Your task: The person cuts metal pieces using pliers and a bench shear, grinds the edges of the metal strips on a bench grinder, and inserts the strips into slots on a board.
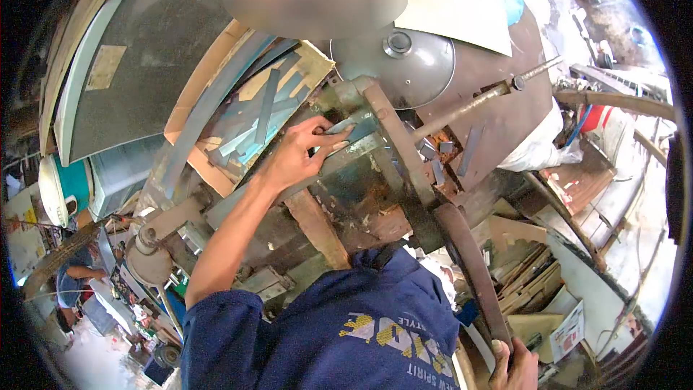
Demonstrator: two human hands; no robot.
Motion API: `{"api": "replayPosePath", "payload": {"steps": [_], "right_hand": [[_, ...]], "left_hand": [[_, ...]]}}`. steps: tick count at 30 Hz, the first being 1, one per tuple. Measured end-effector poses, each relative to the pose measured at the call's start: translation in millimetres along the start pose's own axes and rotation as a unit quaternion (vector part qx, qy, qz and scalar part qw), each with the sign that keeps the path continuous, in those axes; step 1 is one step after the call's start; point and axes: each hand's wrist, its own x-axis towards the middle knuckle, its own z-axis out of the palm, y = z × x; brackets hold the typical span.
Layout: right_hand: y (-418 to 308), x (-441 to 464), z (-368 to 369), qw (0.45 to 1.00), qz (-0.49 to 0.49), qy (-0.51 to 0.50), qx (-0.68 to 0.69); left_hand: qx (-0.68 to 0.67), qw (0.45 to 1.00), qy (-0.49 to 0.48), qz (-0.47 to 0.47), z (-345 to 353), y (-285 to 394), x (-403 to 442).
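Note:
My left hand [297, 153] reaches forward to a metal hand-lever machine [364, 148]. Its thumb and fingers pinch a small grey metal strip [338, 127] that lies at the machine's bed. A long, dark lever [471, 267] runs from the machine down toward my right side. Around the end of it, low on the right, my right hand [514, 367] is closed. Several small dark metal pieces [431, 152] lie just beyond the machine, on its right.
A cardboard box [206, 170] of metal strips stands to the left of the machine. Beyond are a round glass lid [426, 65] and a rod [498, 94]. Wooden offcuts [530, 282] fill the lower right. Another person [76, 274] is far left; a blurred patch covers the top.

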Motion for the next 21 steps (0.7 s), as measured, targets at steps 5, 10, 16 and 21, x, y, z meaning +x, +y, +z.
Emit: {"api": "replayPosePath", "payload": {"steps": [5,10,16,21], "right_hand": [[-2.3,3.3,-2.6,1.0,-0.025,-0.005,-0.002],[-1.6,5.3,0.6,0.999,-0.047,-0.007,0.002],[142.2,109.6,184.5,0.968,-0.056,0.024,0.244],[128.3,168.9,231.9,0.909,-0.272,0.127,0.289]], "left_hand": [[0.003,1.0,0.0,0.005,-0.2,-0.2,1.3],[0.04,0.999,-0.015,0.009,0.6,-2.3,3.1],[0.015,0.995,0.061,0.084,11.9,-15.0,-1.4],[0.16,0.982,0.101,-0.016,4.2,-12.7,-13.4]]}}
